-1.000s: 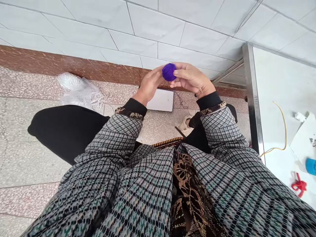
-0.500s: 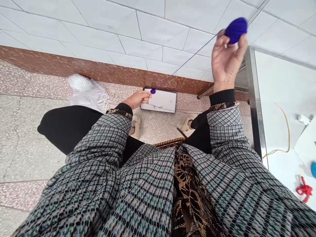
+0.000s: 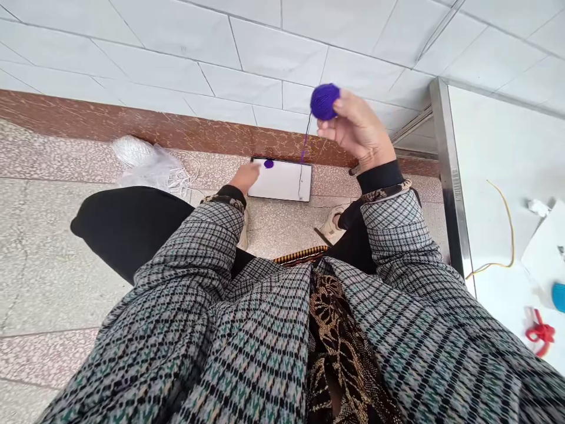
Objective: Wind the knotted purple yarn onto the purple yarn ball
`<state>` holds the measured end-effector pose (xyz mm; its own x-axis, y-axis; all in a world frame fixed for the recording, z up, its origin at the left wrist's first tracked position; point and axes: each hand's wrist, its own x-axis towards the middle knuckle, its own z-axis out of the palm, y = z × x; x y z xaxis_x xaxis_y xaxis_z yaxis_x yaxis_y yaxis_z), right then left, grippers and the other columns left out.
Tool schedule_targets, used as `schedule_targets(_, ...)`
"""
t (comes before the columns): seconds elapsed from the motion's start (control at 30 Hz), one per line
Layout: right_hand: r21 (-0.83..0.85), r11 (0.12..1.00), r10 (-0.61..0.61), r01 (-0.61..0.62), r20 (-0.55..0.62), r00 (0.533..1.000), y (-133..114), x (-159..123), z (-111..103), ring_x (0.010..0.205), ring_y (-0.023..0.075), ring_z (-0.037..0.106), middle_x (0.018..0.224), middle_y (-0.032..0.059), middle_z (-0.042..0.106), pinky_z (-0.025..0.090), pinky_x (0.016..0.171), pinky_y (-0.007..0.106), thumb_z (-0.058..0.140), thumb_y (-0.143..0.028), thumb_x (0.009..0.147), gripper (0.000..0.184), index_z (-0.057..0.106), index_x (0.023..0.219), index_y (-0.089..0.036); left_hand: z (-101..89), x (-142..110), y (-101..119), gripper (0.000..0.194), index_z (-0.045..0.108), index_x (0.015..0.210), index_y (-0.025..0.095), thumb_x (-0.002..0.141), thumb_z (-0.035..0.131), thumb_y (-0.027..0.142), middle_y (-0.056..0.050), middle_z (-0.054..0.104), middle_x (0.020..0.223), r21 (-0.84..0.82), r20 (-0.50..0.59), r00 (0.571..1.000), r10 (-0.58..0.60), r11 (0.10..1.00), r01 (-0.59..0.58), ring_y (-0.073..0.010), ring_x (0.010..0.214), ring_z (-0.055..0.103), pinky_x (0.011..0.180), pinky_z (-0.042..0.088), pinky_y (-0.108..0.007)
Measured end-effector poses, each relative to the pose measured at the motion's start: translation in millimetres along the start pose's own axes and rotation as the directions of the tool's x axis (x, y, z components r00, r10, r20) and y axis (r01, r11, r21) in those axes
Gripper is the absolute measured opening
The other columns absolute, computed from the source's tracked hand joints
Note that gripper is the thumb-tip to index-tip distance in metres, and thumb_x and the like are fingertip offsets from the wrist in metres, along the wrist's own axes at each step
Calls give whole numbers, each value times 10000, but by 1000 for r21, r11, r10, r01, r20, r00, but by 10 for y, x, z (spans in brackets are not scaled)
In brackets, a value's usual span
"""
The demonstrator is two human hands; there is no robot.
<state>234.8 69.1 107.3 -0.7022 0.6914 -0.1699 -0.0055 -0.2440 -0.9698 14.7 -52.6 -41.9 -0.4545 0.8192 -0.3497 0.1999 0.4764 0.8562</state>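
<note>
A white ceramic tile wall [image 3: 247,53] is filling the far side of the scene, with a brown marbled skirting strip [image 3: 176,126] running along its foot above a speckled stone floor [image 3: 53,294]. A white desk with a steel edge [image 3: 451,176] is standing to the right, and the person's grey checked jacket [image 3: 176,330] is filling the near part of the view. A flat white rectangular board [image 3: 282,182] is lying on the floor, beyond the person's knees, and a clear plastic bag with white cord [image 3: 148,168] is sitting to its left.

The right hand [image 3: 359,126] is raised above the far edge of the board, its fingers [image 3: 339,106] clamping a round purple yarn ball [image 3: 325,102]. A thin purple strand [image 3: 305,138] is hanging from the ball down toward the board. The left hand [image 3: 245,176] is reaching over the board's near left corner, its fingers too blurred to tell whether they are apart or together. A small purple bead [image 3: 268,164] is showing over the board, just beside those fingertips.

On the desk, a yellow cord [image 3: 512,235] is curving near the steel edge, while a red knotted cord [image 3: 541,333] and a blue object [image 3: 558,297] are lying at the right.
</note>
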Motion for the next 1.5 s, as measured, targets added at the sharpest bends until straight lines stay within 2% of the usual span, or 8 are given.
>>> schedule_targets(0.23, -57, 998, 20, -9, 194, 981, 63, 119, 159, 942, 183, 620, 723, -1, 537, 575, 864, 317, 771, -727, 795, 588, 561, 995, -215, 68, 3, 1035, 236, 725, 1169, 143, 1012, 552, 173, -65, 760, 1062, -600, 271, 854, 443, 772, -210, -216, 1102, 731, 1097, 531, -420)
schedule_targets(0.5, 75, 996, -37, 38, -16, 999, 236, 324, 35, 932, 183, 646, 866, -4, 589, 608, 889, 314, 932, -558, 617, 709, 462, 1045, -243, 77, -29, 953, 158, 686, 1017, 185, 1010, 624, 329, 38, 471, 622, -450, 238, 875, 421, 847, -284, -78, 476, 383, 675, 510, -314)
schedule_targets(0.73, -344, 938, -64, -41, -288, 956, 219, 317, 99, 628, 98, 527, 905, -10, 613, 504, 599, 226, 672, -100, 865, 247, 539, 1034, -222, -102, -248, 1035, 156, 733, 838, 132, 924, 620, 198, 12, 547, 632, -30, 546, 693, 471, 837, -546, -112, 609, 504, 716, 459, -281)
schedule_targets(0.87, -588, 791, 269, -169, 87, 959, 168, 189, 127, 609, 84, 518, 767, -29, 615, 432, 545, 190, 695, -8, 798, 255, 566, 948, -170, -250, -243, 1071, 194, 651, 740, 169, 909, 567, 122, 12, 537, 633, 10, 459, 756, 467, 848, -530, -122, 639, 453, 685, 405, -277)
schedule_targets(0.97, -311, 937, 271, -161, 353, 895, 180, 136, 70, 665, 86, 597, 825, -30, 643, 521, 610, 189, 781, -156, 759, 348, 525, 994, -179, -302, -136, 995, 273, 569, 690, 178, 960, 580, 135, 21, 458, 587, 16, 351, 811, 468, 863, -505, -112, 641, 426, 689, 392, -260)
schedule_targets(1.1, 100, 991, -106, 93, 128, 986, 191, 172, 49, 790, 123, 673, 980, -3, 654, 626, 787, 264, 827, -448, 716, 547, 495, 1093, -233, -255, -101, 920, 326, 527, 696, 155, 1021, 562, 166, 31, 410, 595, -104, 407, 822, 399, 914, -392, -60, 553, 365, 634, 388, -228)
schedule_targets(1.27, 130, 981, -128, 141, -101, 987, 240, 304, 142, 837, 137, 595, 974, -4, 609, 620, 823, 252, 896, -508, 649, 598, 474, 1002, -274, -129, -199, 932, 298, 552, 687, 133, 983, 577, 153, 16, 426, 619, -322, 548, 722, 423, 903, -285, -44, 496, 385, 532, 346, -188)
schedule_targets(1.5, 278, 896, -312, 347, -161, 936, 150, 301, -56, 828, 114, 507, 1032, 4, 623, 562, 845, 212, 825, -488, 740, 571, 423, 1077, -263, 40, -113, 756, 164, 558, 859, 164, 1010, 554, 227, 96, 267, 555, -568, 416, 862, 290, 823, -2, -35, 418, 178, 453, 147, -178)
